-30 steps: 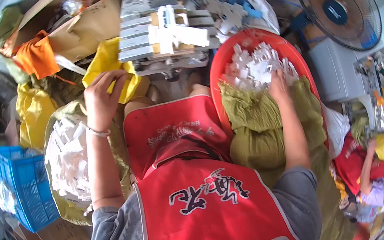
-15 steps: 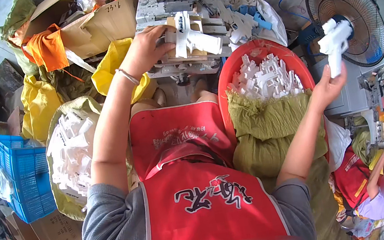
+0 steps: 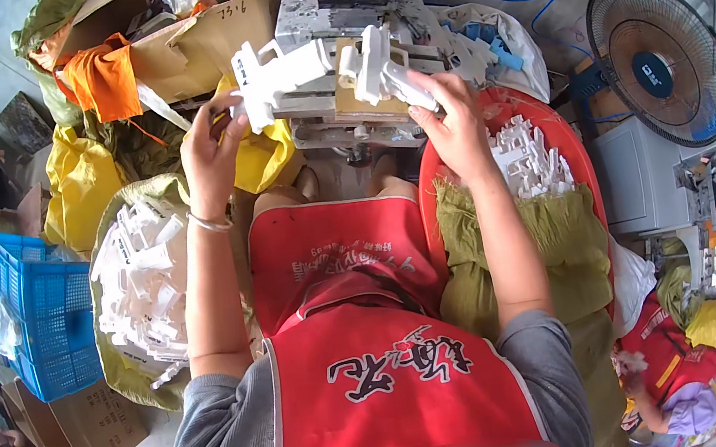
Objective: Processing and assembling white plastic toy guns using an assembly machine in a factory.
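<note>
Left hand (image 3: 211, 153): raised at the left end of the small press machine (image 3: 357, 102), fingers closed on a white plastic bracket (image 3: 279, 77) that lies along the machine's front.
Right hand (image 3: 455, 128): grip clenched around a second white plastic part (image 3: 381, 70), held at the right side of the fixture.
Supply: red basin (image 3: 578, 161) of loose white parts (image 3: 530, 159), just beside the right forearm on an olive sack (image 3: 557, 239).
Other pile: open sack of white parts (image 3: 142, 276) by the left knee; blue crate (image 3: 45, 320) beyond it.
Step, as I judge it: bringing two pieces together at the machine.
Next move calls for: lining both pieces squarely in the fixture and keeping fingers out of the press.
Nearby: black fan (image 3: 665, 62) at right.
</note>
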The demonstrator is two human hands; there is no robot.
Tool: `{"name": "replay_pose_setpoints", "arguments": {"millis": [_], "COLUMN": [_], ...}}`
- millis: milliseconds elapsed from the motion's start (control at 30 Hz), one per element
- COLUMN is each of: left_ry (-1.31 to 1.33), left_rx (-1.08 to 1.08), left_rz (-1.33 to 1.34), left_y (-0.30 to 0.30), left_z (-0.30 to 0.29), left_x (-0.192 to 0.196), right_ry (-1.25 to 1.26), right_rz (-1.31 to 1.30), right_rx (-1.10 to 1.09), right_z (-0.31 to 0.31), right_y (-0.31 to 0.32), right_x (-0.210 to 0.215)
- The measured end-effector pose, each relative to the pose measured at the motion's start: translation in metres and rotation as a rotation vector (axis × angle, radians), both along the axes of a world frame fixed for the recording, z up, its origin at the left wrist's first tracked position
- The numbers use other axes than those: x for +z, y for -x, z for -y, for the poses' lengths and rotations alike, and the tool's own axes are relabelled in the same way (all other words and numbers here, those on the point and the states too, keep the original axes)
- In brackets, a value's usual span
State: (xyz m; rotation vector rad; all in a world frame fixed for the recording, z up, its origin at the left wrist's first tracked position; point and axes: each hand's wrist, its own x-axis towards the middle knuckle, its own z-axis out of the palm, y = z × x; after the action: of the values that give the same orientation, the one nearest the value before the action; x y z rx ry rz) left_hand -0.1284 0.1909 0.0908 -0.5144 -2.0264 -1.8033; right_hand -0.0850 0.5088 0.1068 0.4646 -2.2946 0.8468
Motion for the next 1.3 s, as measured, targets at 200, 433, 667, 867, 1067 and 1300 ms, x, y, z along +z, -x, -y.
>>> {"name": "replay_pose_setpoints", "arguments": {"millis": [200,433,667,867,1067,1300], "left_ry": [0.002,0.051,0.361,0.727,1.007,1.064], "left_rx": [0.023,0.09,0.286,0.746,0.874,0.612], "left_rz": [0.092,0.056,-0.031,0.012,-0.002,-0.007], "left_y": [-0.022,-0.044,-0.09,-0.159,-0.174,-0.148], "left_z": [0.007,0.01,0.059,0.141,0.181,0.152], "left_x": [-0.011,-0.011,0.001,-0.017,-0.01,-0.022], "right_ry": [-0.167,-0.169,-0.119,0.029,-0.004,0.004], "right_rz": [0.09,0.158,0.083,0.24,0.253,0.258], "right_rx": [0.012,0.154,0.014,-0.05,-0.093,-0.091], "right_z": [-0.004,0.004,-0.027,-0.07,-0.092,-0.084], "right_y": [0.003,0.01,-0.034,-0.048,-0.054,-0.056], "right_x": [0.025,0.021,0.01,-0.037,-0.059,-0.064]}}
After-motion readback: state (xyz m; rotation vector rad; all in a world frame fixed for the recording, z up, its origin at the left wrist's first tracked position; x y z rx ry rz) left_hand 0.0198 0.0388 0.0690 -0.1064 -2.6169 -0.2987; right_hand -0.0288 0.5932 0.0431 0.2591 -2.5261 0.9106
